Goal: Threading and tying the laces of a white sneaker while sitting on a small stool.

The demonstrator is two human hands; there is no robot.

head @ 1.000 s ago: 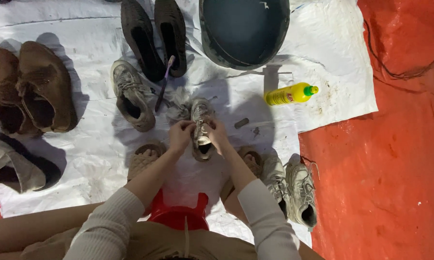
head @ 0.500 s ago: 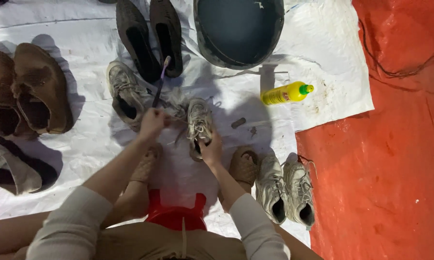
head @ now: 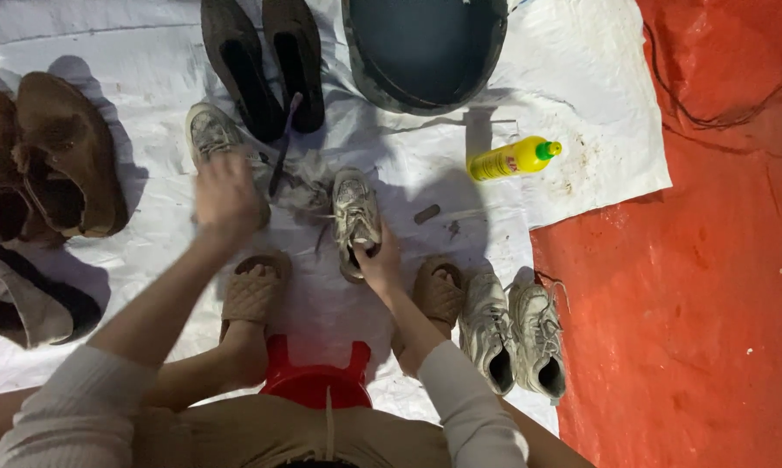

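Head view. My right hand (head: 379,263) grips the heel of a dirty grey sneaker (head: 355,217), which lies on the white sheet (head: 582,130) between my feet. My left hand (head: 226,198), blurred, hovers over a second sneaker (head: 209,132) beside a toothbrush (head: 283,143); I cannot tell its grip. A yellow bottle (head: 511,159) lies near a dark basin (head: 426,52).

Brown shoes (head: 48,160): a pair at the left edge, openings up.
Black shoes (head: 261,65): a pair at top centre, side by side.
Dark basin (head: 426,48): round, at the upper middle, cut by the top edge.
Yellow bottle (head: 512,159): lying on its side right of centre, green cap pointing right.
Pale sneakers (head: 512,334): a pair at lower right of centre, on the sheet's edge.
White sheet (head: 599,104): spread under everything.
Red floor covering (head: 712,303): fills the right side.
Red stool (head: 315,381): bottom centre.
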